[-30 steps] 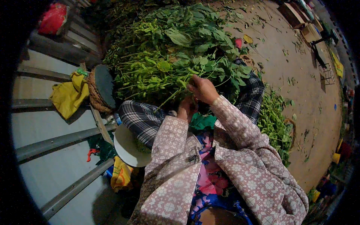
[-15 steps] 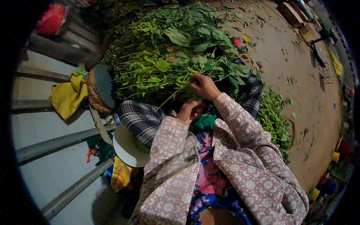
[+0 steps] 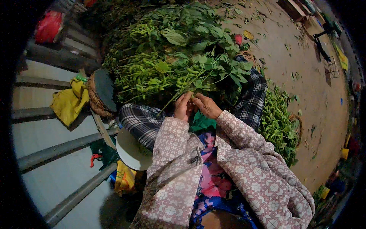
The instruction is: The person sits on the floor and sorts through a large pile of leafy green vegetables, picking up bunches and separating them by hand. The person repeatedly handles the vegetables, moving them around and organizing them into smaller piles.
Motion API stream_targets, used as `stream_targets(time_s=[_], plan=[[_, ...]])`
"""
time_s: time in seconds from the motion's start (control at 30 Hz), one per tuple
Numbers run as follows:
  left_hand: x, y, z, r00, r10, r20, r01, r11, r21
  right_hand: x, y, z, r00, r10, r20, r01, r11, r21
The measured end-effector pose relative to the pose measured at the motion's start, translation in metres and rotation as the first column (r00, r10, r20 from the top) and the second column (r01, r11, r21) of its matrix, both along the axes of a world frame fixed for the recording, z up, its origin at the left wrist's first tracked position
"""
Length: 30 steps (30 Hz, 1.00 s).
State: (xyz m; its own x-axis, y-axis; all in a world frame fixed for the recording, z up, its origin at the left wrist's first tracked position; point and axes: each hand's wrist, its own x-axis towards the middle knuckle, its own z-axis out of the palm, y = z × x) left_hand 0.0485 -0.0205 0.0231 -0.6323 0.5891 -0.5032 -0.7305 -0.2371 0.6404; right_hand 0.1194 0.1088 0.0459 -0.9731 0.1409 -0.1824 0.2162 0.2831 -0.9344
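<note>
My left hand (image 3: 183, 107) and my right hand (image 3: 206, 105) meet in front of my lap, their fingertips pressed together. A small bit of green, apparently a bean pod (image 3: 193, 95), shows between the fingertips. What else the curled left fingers hold is hidden. Just beyond my hands lies a heap of cut bean plants (image 3: 148, 78), with plump green pods on the stems and broad leaves (image 3: 198, 28) toward the back. One pod-bearing stem (image 3: 167, 102) slants from the heap past my left hand toward my left knee.
A white basin (image 3: 129, 152) with green pods stands by my left thigh. Left of the heap are a round woven stool (image 3: 102, 91) and a yellow cloth (image 3: 70, 101). More bean plants (image 3: 280, 122) lie on the brown floor (image 3: 316, 114) to my right, beyond my plaid knee.
My right hand has come down and back from the pods on the heap to meet my left hand. The left hand has risen slightly, its fingers now against the right ones.
</note>
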Motion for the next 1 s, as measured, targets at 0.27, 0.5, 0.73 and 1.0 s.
stream_targets(time_s=[0.27,0.5,0.73,1.0], plan=[[-0.003,-0.002,0.006,1.000,0.019,0.010,-0.019,1.000,-0.023,0.002,0.003,0.025,0.974,0.049,0.221,0.075,0.851,-0.519],[-0.010,-0.004,0.019,0.975,-0.004,0.221,-0.009,0.998,0.057,0.001,0.006,0.037,0.898,0.197,0.392,0.253,0.499,-0.829],[-0.005,-0.017,-0.013,0.940,-0.180,-0.291,0.164,0.983,-0.077,0.002,0.005,0.042,0.927,0.145,0.345,0.181,0.634,-0.752],[-0.028,-0.034,-0.025,0.982,-0.185,0.030,0.135,0.811,0.569,-0.005,0.007,0.006,0.908,-0.181,0.379,0.417,0.489,-0.766]])
